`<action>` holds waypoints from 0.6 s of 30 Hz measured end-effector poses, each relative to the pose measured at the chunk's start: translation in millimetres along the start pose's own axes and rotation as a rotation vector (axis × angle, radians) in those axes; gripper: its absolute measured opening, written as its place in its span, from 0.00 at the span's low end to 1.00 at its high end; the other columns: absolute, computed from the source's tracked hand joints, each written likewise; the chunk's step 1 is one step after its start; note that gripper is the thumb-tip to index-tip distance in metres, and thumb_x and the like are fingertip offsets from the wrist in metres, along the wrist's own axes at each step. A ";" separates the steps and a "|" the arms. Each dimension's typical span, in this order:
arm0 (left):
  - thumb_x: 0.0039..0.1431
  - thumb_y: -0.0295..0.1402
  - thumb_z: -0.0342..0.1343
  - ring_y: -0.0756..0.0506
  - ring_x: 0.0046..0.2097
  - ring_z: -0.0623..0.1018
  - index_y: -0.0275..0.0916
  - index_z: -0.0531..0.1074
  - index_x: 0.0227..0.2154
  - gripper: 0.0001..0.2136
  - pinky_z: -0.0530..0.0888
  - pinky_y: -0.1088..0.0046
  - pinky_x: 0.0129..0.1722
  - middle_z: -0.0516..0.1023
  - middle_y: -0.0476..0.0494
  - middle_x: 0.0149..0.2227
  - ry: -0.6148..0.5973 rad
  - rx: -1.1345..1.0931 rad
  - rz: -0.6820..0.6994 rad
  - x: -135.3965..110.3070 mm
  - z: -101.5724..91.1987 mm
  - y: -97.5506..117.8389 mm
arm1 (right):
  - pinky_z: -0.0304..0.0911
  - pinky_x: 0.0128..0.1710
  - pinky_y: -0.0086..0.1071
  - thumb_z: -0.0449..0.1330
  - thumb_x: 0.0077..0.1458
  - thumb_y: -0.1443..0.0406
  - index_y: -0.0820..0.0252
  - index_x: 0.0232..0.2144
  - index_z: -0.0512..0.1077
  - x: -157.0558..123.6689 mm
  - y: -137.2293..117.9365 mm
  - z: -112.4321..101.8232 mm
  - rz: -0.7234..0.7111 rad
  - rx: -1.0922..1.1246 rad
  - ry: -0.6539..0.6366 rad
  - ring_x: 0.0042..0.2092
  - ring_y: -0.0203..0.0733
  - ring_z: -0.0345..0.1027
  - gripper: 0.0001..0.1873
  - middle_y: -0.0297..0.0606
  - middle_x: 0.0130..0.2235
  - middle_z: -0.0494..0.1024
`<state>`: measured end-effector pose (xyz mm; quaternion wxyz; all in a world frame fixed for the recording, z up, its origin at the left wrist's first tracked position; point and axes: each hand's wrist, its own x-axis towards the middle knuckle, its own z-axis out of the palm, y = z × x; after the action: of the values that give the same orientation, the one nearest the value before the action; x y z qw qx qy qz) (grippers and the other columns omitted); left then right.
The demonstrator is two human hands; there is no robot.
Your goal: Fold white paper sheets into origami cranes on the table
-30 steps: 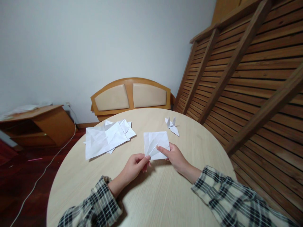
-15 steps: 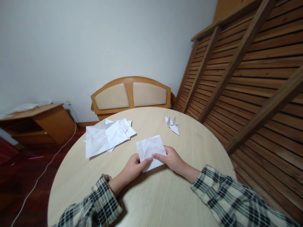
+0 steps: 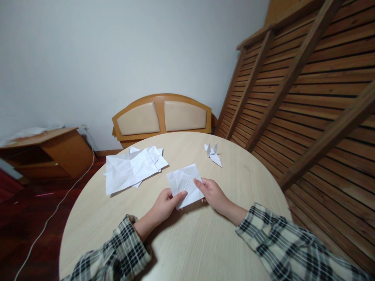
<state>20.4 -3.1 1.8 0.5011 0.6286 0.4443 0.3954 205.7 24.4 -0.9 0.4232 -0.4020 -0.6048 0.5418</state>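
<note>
Here, the creased sheet [image 3: 184, 182] lies on the round surface [image 3: 190, 242], just right of the paper pile [image 3: 131, 168] and nearer the person. The left hand [image 3: 165, 205] has its fingers closed on the sheet's near corner. The right hand [image 3: 213, 193] grips the sheet's edge farthest from the pile. A folded paper bird [image 3: 213, 154] sits well right of the pile.

I sit at a round, pale wooden table [image 3: 205, 242] facing a plain white wall [image 3: 117, 50], with a padded wooden headboard [image 3: 161, 117] standing beyond the table's far edge. On my right a slatted wooden frame [image 3: 307, 97] leans tilted. On my left a low wooden cabinet [image 3: 58, 152] sits on the dark red floor [image 3: 17, 218].
</note>
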 end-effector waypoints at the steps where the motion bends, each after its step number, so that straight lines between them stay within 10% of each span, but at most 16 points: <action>1: 0.54 0.53 0.56 0.52 0.21 0.62 0.37 0.67 0.20 0.22 0.59 0.75 0.21 0.64 0.50 0.18 0.000 0.000 -0.002 0.0 0.2 0.4 | 0.53 0.18 0.28 0.54 0.51 0.36 0.59 0.23 0.64 -0.4 -0.8 0.0 -0.006 0.006 0.000 0.20 0.33 0.56 0.32 0.30 0.19 0.63; 18: 0.54 0.55 0.55 0.51 0.22 0.63 0.36 0.67 0.21 0.23 0.60 0.75 0.22 0.66 0.49 0.19 0.000 0.037 -0.003 0.2 0.1 -1.9 | 0.51 0.19 0.27 0.60 0.46 0.37 0.60 0.22 0.65 1.9 -7.6 -2.0 0.005 0.042 0.016 0.22 0.32 0.56 0.31 0.30 0.21 0.63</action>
<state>20.3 -2.7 0.0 0.4900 0.6372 0.4524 0.3863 206.8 26.2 6.9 0.4351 -0.3988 -0.5890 0.5520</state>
